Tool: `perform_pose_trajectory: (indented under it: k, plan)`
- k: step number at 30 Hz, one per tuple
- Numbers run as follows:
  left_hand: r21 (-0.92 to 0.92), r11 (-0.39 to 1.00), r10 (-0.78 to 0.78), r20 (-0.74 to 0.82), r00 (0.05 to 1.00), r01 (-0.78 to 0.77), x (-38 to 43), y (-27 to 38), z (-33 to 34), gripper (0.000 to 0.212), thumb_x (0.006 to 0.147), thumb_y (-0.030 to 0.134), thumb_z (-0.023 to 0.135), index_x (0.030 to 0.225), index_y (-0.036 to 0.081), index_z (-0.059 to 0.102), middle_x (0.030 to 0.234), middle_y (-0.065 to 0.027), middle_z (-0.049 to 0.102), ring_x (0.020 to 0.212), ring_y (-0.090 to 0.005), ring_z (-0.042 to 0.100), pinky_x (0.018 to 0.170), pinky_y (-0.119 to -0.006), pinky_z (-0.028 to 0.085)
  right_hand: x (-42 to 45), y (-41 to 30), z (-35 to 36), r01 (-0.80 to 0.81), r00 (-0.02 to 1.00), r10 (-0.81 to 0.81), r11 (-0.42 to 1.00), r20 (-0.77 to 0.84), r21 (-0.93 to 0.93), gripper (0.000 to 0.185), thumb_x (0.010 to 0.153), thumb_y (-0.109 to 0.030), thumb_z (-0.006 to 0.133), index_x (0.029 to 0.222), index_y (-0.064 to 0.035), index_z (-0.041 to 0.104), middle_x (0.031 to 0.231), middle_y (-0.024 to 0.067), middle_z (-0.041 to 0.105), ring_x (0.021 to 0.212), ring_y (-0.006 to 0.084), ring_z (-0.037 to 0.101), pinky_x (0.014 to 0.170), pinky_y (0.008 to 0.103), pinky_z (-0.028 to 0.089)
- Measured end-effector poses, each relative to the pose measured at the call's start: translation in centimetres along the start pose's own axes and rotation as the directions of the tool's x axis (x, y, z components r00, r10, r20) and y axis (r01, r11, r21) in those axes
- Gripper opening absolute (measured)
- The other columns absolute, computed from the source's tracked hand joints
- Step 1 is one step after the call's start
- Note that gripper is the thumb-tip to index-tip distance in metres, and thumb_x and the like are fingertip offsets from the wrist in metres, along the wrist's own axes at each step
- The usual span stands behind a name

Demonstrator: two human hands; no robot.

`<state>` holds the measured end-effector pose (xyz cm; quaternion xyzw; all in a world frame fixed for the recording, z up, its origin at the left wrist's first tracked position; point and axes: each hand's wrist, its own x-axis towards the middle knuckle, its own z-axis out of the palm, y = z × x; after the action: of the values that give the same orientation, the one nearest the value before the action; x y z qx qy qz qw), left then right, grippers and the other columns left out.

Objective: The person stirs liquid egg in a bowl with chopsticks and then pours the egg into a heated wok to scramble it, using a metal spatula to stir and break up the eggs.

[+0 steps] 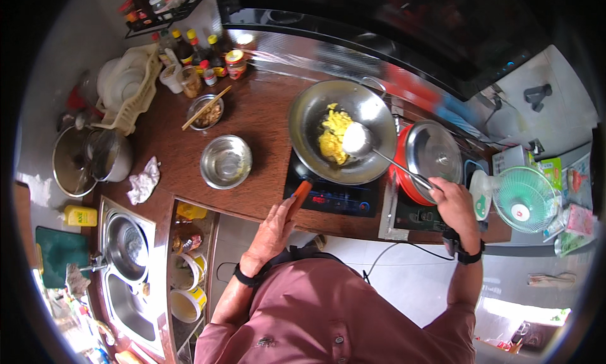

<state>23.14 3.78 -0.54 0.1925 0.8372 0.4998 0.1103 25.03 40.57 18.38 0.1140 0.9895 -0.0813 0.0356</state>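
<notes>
A steel wok (307, 122) sits on an induction cooktop (341, 203) in front of me. Yellow scrambled egg (335, 132) lies in its bottom. My right hand (452, 205) grips the handle of a metal ladle (358, 140), whose rounded bowl rests against the egg. With its fingers along the wok's orange-brown handle (300, 197), my left hand (273, 229) holds the handle's near end.
A red pot (402, 172) with a glass lid stands right of the wok, near a green fan (523, 200). Leftward are a metal bowl (226, 162), a food bowl with chopsticks (207, 112), a crumpled cloth (144, 180), sauce bottles (182, 46) and a sink (128, 307).
</notes>
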Motion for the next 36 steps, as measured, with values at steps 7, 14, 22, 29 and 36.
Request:
perform_pose_trajectory:
  k: [7, 14, 22, 29, 36]
  plan:
    - [0.035, 0.998, 0.059, 0.013, 0.998, -0.06, 0.3, -0.4, 0.5, 0.056, 0.093, 0.008, 0.059, 0.144, 0.003, 0.037, 0.132, -0.0244, 0.052, 0.116, -0.0446, 0.052, 0.099, -0.049, 0.044, 0.8, 1.1, -0.8, -0.055, 0.979, 0.052, 0.998, 0.198, 0.011, 0.028, 0.089, -0.014, 0.06, 0.115, -0.0115, 0.071, 0.106, 0.0165, 0.07, 0.101, 0.0338, 0.065, 0.09, 0.0394, 0.05]
    - [0.012, 1.0, -0.005, -0.014, 1.0, 0.006, -0.1, 0.1, 0.1, 0.056, 0.091, 0.008, 0.061, 0.142, 0.002, 0.039, 0.126, -0.0246, 0.054, 0.114, -0.0444, 0.053, 0.096, -0.047, 0.047, 2.8, -2.4, 2.8, -0.004, 0.995, 0.011, 0.998, 0.102, -0.062, 0.027, 0.091, -0.018, 0.056, 0.113, -0.0164, 0.072, 0.1, 0.0179, 0.069, 0.092, 0.0398, 0.066, 0.082, 0.0467, 0.052]
    - [0.039, 0.997, 0.071, 0.02, 0.997, -0.072, 0.4, -0.3, 0.3, 0.061, 0.091, 0.008, 0.06, 0.146, 0.007, 0.033, 0.131, -0.0229, 0.051, 0.117, -0.045, 0.051, 0.095, -0.051, 0.048, 2.2, 0.8, 11.0, -0.063, 0.994, 0.074, 0.988, -0.079, 0.14, 0.027, 0.09, -0.02, 0.062, 0.116, -0.0195, 0.071, 0.095, 0.0191, 0.07, 0.087, 0.0396, 0.067, 0.079, 0.049, 0.053]
    - [0.057, 0.995, 0.083, 0.02, 0.996, -0.084, 0.3, -0.2, 0.1, 0.06, 0.091, 0.007, 0.06, 0.145, 0.006, 0.035, 0.132, -0.0213, 0.052, 0.117, -0.0454, 0.051, 0.095, -0.05, 0.048, 1.2, -1.6, 14.8, -0.045, 0.989, 0.072, 0.979, -0.132, 0.197, 0.032, 0.091, -0.024, 0.062, 0.123, -0.0243, 0.066, 0.084, 0.0188, 0.069, 0.08, 0.0404, 0.067, 0.073, 0.0512, 0.053]
    - [0.071, 0.994, 0.087, 0.014, 0.996, -0.088, 0.2, -0.7, 0.3, 0.061, 0.09, 0.007, 0.06, 0.146, 0.007, 0.034, 0.133, -0.0218, 0.052, 0.117, -0.0454, 0.051, 0.096, -0.05, 0.048, 3.1, -3.6, 18.0, -0.075, 0.986, 0.127, 0.919, -0.11, 0.386, 0.031, 0.094, -0.016, 0.059, 0.124, -0.0144, 0.065, 0.103, 0.0194, 0.07, 0.094, 0.0387, 0.067, 0.081, 0.044, 0.053]
